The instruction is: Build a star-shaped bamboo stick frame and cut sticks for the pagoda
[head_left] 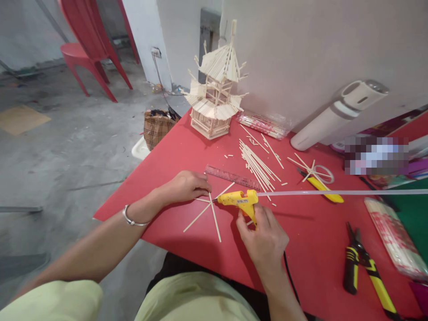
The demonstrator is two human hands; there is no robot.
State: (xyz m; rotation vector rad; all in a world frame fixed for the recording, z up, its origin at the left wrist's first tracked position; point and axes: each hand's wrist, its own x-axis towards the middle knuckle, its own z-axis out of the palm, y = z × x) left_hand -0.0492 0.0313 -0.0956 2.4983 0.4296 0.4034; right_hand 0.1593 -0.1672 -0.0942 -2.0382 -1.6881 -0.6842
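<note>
My right hand is wrapped round the grip of a yellow hot glue gun. A long clear glue stick sticks out of the gun's back toward the right. The nozzle meets the middle of a star of thin wooden sticks lying on the red table. My left hand has its fingers closed on the upper end of one stick of this star. Just beyond the hands lies a clear pinkish ruler. A pile of loose sticks is spread behind it.
A pagoda model of sticks stands at the back corner. To the right are a white flask, a second stick star, a yellow cutter knife, pliers and packed sticks. A black cord runs beneath my right arm.
</note>
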